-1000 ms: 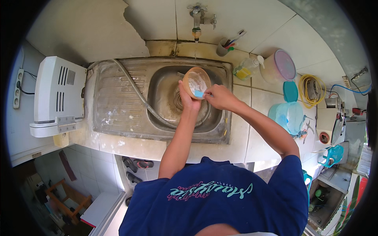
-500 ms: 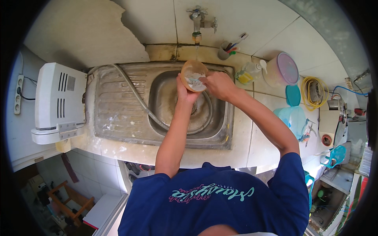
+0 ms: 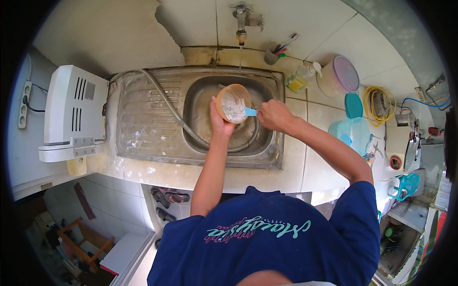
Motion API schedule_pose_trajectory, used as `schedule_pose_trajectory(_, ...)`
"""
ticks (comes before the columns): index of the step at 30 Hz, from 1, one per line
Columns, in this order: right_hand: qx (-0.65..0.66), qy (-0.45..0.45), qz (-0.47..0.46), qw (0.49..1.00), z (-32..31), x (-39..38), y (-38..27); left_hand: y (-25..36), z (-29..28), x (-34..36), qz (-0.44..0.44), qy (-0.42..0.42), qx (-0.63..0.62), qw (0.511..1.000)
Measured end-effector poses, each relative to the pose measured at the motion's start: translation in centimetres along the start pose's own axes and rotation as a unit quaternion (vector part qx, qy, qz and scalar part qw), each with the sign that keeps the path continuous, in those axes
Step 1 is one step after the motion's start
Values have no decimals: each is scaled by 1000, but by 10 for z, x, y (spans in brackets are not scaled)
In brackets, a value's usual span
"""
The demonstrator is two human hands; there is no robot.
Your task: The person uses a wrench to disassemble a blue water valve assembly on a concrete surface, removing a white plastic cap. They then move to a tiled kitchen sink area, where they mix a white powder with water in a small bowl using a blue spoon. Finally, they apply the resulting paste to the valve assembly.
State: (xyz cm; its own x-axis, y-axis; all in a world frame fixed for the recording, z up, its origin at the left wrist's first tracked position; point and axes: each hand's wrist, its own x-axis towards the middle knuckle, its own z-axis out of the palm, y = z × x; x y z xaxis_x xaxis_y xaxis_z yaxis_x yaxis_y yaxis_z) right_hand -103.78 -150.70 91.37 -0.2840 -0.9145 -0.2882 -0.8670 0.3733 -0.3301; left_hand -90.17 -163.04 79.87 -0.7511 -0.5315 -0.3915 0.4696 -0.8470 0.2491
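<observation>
My left hand point(image 3: 220, 119) grips an orange bowl point(image 3: 240, 89) from its near left side, above the sink basin point(image 3: 196, 97). The bowl tilts toward me, showing a whitish-grey lumpy mix point(image 3: 233, 108) inside. My right hand point(image 3: 275, 115) is closed on a small tool with a flat light-blue handle point(image 3: 250, 112). Its far end dips into the mix, so I cannot make out its kind. Beyond the bowl, a thin stream of water falls from the tap point(image 3: 242, 34).
A grey hose point(image 3: 167, 102) crosses the drainboard point(image 3: 138, 128) into the basin. On the right stand a cup of toothbrushes point(image 3: 272, 55), a pump bottle point(image 3: 300, 78), a lidded tub point(image 3: 336, 78) and a teal container point(image 3: 350, 131). A white appliance point(image 3: 76, 105) stands at the left.
The bowl has come toward me, away from the water stream. My right hand has drawn back to the right, and more of the blue handle now shows.
</observation>
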Motion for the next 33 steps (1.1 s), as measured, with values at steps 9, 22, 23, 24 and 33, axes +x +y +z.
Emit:
schedule_pose_trajectory(9, 33, 98, -2, 995, 9, -10, -30, -25, -1, -15, 50, 43, -66, 996)
schedule_pose_trajectory(22, -138, 98, -94, 981, -11, -17, -33, -27, 7, -32, -2, 6, -87, 996)
schedule_pose_trajectory(23, -123, 101, -111, 981, -8, -17, -38, -27, 3, -32, -6, -8, -92, 996)
schedule_pose_trajectory(24, -107, 103, -128, 981, -2, -19, -47, -27, 0, -33, -9, -23, -97, 995)
schedule_pose_trajectory(33, -107, 110, -103, 983, -3, -24, -40, -28, 0, -38, -35, -25, -84, 995)
